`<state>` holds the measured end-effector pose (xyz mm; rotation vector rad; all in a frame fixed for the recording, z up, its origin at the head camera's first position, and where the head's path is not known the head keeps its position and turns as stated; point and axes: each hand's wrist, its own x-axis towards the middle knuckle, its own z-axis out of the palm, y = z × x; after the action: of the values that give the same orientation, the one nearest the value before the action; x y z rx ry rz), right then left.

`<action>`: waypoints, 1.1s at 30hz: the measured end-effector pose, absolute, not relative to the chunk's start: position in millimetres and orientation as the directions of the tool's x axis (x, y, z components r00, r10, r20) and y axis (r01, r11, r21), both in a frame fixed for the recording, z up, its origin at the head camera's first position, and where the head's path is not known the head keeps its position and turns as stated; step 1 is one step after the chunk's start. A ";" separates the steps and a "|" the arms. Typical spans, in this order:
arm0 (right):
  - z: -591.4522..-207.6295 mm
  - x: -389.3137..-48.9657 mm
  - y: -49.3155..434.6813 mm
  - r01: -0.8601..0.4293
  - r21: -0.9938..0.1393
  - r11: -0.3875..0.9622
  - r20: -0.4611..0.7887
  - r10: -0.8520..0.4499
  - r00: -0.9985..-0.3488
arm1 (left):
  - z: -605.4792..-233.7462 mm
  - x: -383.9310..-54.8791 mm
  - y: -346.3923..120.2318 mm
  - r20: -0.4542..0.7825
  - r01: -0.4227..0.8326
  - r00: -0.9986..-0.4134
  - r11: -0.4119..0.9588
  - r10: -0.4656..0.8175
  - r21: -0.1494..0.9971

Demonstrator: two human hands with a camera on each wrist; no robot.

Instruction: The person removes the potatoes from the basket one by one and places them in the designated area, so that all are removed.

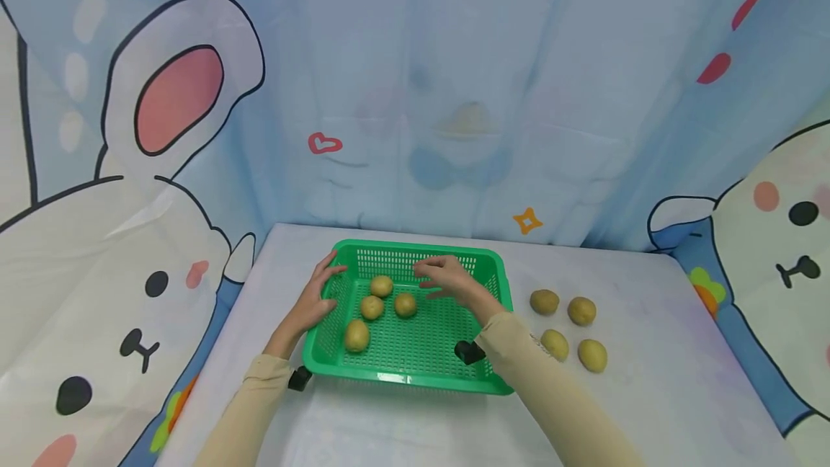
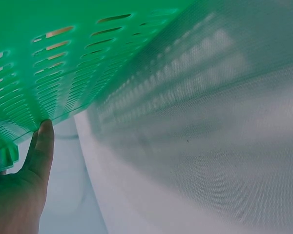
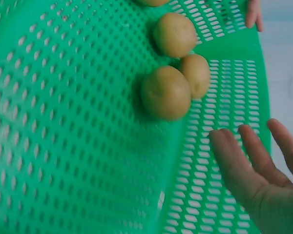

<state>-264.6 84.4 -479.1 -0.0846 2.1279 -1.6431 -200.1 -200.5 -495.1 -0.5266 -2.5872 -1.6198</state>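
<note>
A green plastic basket [image 1: 415, 378] with slotted walls stands on the table. Several potatoes lie inside it, among them a potato [image 1: 357, 336] near the left front and a potato [image 1: 405, 305] nearer the middle. My left hand [image 1: 315, 299] rests on the basket's left rim, its fingers reaching over the edge; in the left wrist view the fingers [image 2: 45, 146] touch the outer wall. Over the back of the basket hangs my right hand [image 1: 447, 279], fingers spread and relaxed, holding nothing. The right wrist view has that hand [image 3: 259, 175] beside the potatoes [image 3: 166, 92], apart from them.
Right of the basket, several loose potatoes lie on the white-covered table [image 1: 648, 409], including one potato [image 1: 593, 355] nearest the front. The right forearm passes close to them. A blue printed curtain [image 1: 454, 92] hangs behind the table's back edge.
</note>
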 end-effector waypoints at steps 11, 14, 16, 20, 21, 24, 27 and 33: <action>-498.6 -260.9 63.6 0.296 -0.879 0.373 -0.411 -0.281 -0.868 | -489.0 -196.5 -199.9 0.214 0.307 -0.941 0.398 0.261 0.864; -504.5 -259.3 58.4 0.318 -0.873 0.370 -0.420 -0.241 -0.875 | -489.9 -197.5 -199.9 0.211 0.305 -0.942 0.401 0.263 0.864; -509.2 -258.7 55.5 0.318 -0.868 0.382 -0.421 -0.225 -0.879 | -490.7 -198.1 -199.4 0.211 0.304 -0.942 0.399 0.262 0.865; -516.0 -257.8 50.7 0.313 -0.861 0.402 -0.417 -0.203 -0.886 | -492.4 -198.7 -198.9 0.214 0.305 -0.942 0.392 0.258 0.868; -517.2 -257.8 49.7 0.317 -0.861 0.399 -0.416 -0.193 -0.888 | -492.6 -198.6 -198.9 0.216 0.305 -0.942 0.390 0.257 0.869; -519.2 -257.1 47.4 0.303 -0.865 0.401 -0.398 -0.179 -0.900 | -492.6 -198.2 -198.8 0.224 0.312 -0.940 0.386 0.256 0.868; -520.1 -256.7 45.9 0.284 -0.871 0.402 -0.377 -0.174 -0.910 | -492.1 -197.7 -198.9 0.229 0.317 -0.939 0.386 0.257 0.866; -522.6 -257.1 44.4 0.273 -0.878 0.393 -0.362 -0.172 -0.916 | -491.5 -198.3 -200.8 0.223 0.317 -0.938 0.400 0.264 0.860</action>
<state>-257.1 44.4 -522.6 0.0865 2.2608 -1.5357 -198.3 -200.8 -491.5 -0.5372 -2.5855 -1.6058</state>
